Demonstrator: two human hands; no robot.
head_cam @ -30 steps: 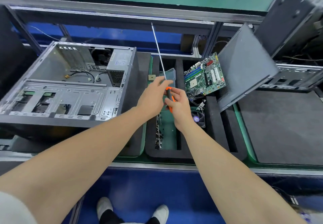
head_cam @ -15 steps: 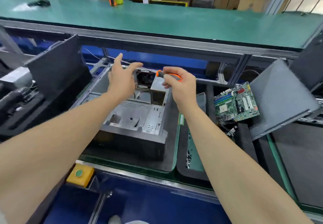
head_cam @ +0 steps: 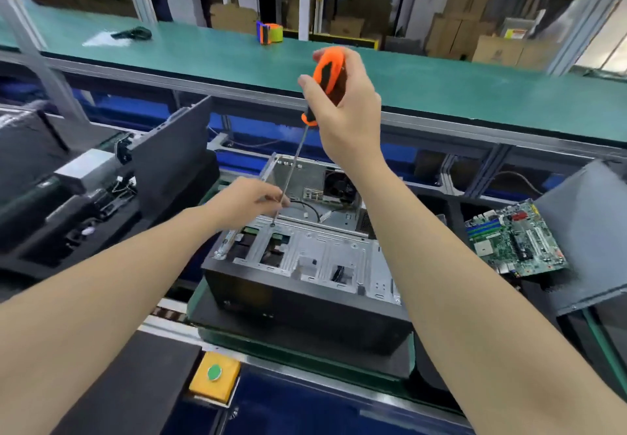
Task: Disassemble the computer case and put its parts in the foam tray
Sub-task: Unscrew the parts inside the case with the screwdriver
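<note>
The open computer case (head_cam: 305, 265) lies on its side on a dark foam pad, its metal drive cage facing up. My right hand (head_cam: 342, 105) grips the orange-and-black handle of a long screwdriver (head_cam: 327, 75), held high above the case. The thin shaft slants down, and its tip meets the drive cage's rear rail. My left hand (head_cam: 247, 202) pinches the shaft just above the tip. A green motherboard (head_cam: 515, 244) leans in the foam tray (head_cam: 539, 290) to the right, beside a grey side panel (head_cam: 590, 234).
A green conveyor shelf (head_cam: 441, 81) runs across behind the case, with a tape dispenser (head_cam: 269, 32) on it. Another dismantled case and a dark panel (head_cam: 169, 156) stand to the left. A yellow box with a green button (head_cam: 214, 375) sits at the front edge.
My view has swung left from the foam tray to the case. The right hand turned the screwdriver tip-down and raised its handle; the left hand went from open to pinching the shaft.
</note>
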